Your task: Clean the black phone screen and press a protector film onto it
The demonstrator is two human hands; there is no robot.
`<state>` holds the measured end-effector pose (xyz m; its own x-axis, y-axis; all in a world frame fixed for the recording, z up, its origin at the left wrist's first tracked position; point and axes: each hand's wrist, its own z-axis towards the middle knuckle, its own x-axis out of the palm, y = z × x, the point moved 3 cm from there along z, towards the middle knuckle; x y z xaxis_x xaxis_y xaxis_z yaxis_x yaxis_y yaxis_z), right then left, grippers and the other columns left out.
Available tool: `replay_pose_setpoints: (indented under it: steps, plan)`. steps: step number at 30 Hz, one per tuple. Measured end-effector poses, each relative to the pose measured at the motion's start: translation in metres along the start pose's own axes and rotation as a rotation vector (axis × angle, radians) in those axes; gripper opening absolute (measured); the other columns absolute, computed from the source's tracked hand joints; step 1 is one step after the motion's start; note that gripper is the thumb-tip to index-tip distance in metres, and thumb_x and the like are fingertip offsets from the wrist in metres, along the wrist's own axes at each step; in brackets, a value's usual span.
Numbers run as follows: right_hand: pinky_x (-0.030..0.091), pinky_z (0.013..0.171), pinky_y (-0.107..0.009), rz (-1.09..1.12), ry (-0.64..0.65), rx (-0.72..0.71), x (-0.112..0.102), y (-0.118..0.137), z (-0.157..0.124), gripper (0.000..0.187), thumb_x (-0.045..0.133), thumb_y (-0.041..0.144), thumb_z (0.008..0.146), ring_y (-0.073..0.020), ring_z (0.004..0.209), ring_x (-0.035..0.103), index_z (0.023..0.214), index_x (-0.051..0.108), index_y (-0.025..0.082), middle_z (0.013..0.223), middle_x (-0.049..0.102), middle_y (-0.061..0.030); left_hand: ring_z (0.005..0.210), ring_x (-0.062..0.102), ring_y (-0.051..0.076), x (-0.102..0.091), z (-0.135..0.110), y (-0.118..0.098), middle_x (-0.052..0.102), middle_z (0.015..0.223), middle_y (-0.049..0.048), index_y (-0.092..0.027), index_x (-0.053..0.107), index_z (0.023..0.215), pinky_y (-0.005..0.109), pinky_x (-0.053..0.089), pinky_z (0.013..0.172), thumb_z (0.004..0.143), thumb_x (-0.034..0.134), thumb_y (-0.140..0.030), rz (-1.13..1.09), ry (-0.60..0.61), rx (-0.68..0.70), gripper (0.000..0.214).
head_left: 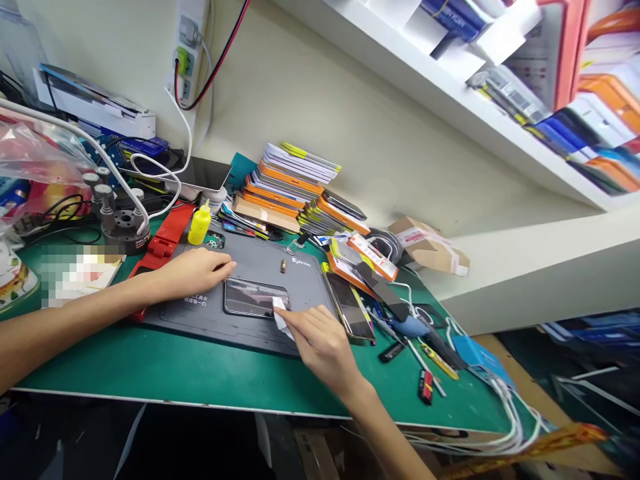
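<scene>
A smartphone [250, 297] lies face up on a grey work mat [195, 330], its dark screen showing reflections. My right hand [323, 340] pinches a small white wipe [281, 317] and presses it against the right end of the screen. Beside the phone's upper left corner is my left hand [197, 272], fingers curled together. Whether it touches the phone or pinches something small, I cannot tell. A yellow squeeze bottle [199, 225] stands just behind the left hand. On the mat behind the phone is a small brass-coloured piece [283, 265].
Stacked phone-sized boxes [290, 177] stand by the wall. Right of the mat lie another phone [353, 310], a yellow cutter [440, 361] and cables. To the left are a red strap-like holder [167, 233] and a round black tool stand [126, 230]. A loaded shelf [450, 87] overhangs the right.
</scene>
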<state>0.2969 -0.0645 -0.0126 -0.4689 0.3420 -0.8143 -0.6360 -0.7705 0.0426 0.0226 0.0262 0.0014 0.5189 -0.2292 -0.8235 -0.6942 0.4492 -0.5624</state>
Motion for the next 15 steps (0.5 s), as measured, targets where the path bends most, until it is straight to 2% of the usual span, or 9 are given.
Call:
replay_pose_setpoints:
  steps: [4,7,11,15]
  plan:
    - [0.043,0.072,-0.035,0.008,-0.006,-0.032,0.014,0.012,0.009,0.030,0.060,0.004,0.107,-0.0143,0.076,0.070,0.129,0.074,0.019,0.106,0.086,-0.0040,0.069,0.060,0.022,-0.001,0.002,0.001,0.067,0.074,0.0037,-0.024,0.049,0.073,0.034,0.037,0.066,0.103,0.036,-0.055,0.008,0.009,-0.006,0.045]
    - [0.041,0.069,-0.035,-0.021,-0.016,-0.002,0.016,0.010,0.006,0.029,0.061,0.007,0.107,-0.0134,0.068,0.067,0.129,0.076,0.019,0.099,0.086,-0.0039,0.070,0.061,0.022,-0.002,0.004,0.003,0.066,0.073,0.0031,-0.025,0.048,0.073,0.033,0.038,0.067,0.103,0.036,-0.057,0.005,0.012,-0.008,0.046]
    - [0.039,0.065,-0.035,-0.083,-0.056,0.096,0.002,-0.002,-0.008,0.030,0.061,0.007,0.107,-0.0139,0.064,0.064,0.129,0.079,0.019,0.081,0.080,-0.0020,0.067,0.059,0.022,-0.002,0.005,0.003,0.065,0.071,0.0025,-0.025,0.049,0.072,0.033,0.037,0.064,0.103,0.038,-0.056,0.001,0.018,-0.017,0.045]
    - [0.046,0.076,-0.037,-0.128,-0.071,0.158,-0.012,-0.011,-0.013,0.029,0.064,0.011,0.106,-0.0172,0.079,0.073,0.128,0.080,0.022,0.085,0.081,-0.0025,0.066,0.059,0.021,-0.001,0.005,0.004,0.065,0.070,0.0020,-0.025,0.050,0.072,0.033,0.036,0.064,0.104,0.040,-0.053,0.002,0.022,-0.023,0.044]
